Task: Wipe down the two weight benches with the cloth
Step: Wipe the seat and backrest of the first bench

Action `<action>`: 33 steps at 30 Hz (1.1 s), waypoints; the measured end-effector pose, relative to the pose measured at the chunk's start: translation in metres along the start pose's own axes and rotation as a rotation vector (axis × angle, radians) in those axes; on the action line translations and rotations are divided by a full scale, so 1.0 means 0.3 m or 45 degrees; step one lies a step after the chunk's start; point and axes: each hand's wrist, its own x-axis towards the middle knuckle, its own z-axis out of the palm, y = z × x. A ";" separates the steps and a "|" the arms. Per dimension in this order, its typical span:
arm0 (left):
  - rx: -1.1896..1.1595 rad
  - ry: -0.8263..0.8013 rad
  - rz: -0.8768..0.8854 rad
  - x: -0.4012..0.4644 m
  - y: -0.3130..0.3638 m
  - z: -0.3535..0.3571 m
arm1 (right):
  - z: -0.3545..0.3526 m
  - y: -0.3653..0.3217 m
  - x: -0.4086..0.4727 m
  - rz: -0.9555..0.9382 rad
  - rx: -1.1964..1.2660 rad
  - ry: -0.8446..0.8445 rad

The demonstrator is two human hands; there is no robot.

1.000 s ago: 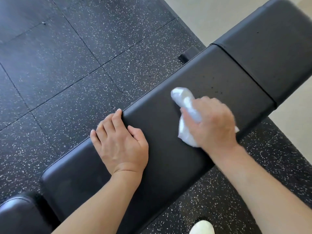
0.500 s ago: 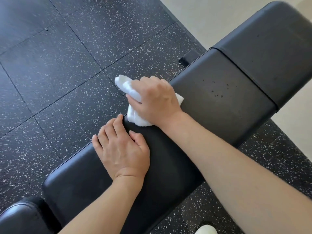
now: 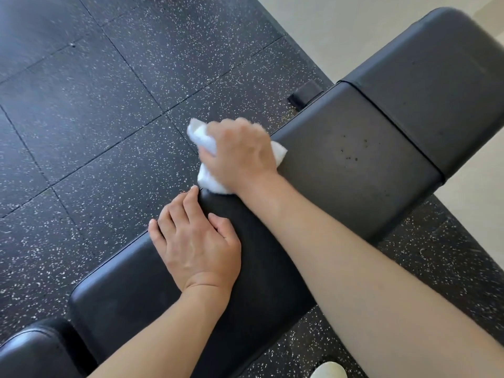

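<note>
A black padded weight bench runs diagonally from lower left to upper right, split into a long pad and a wider pad at the upper right. My right hand grips a crumpled white cloth and presses it on the long pad's far edge. My left hand lies flat on the same pad just below it, fingers spread over the far edge. A few dark specks dot the pad to the right of the cloth.
Black rubber floor tiles with white flecks surround the bench. A pale floor strip lies at the upper right. A black bench foot sticks out beyond the far edge. Another black pad shows at the lower left, a white shoe tip at the bottom.
My right hand swept the cloth from the middle of the pad leftward to its far edge, close above my left hand. The left hand stayed put.
</note>
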 end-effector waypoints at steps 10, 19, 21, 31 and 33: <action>-0.011 0.022 0.039 0.001 -0.003 0.004 | -0.125 0.409 -0.358 0.261 -0.025 0.431; -0.011 0.012 0.025 0.000 -0.002 0.007 | -0.091 0.257 -0.334 0.308 0.007 0.389; 0.001 0.008 0.022 0.000 -0.005 0.009 | -0.060 0.131 -0.258 0.218 0.154 0.377; 0.008 0.010 0.006 -0.006 0.005 0.006 | -0.070 0.155 -0.338 -0.106 0.232 0.328; 0.010 0.026 0.006 -0.008 0.004 0.006 | -0.108 0.302 -0.439 -0.142 0.176 0.370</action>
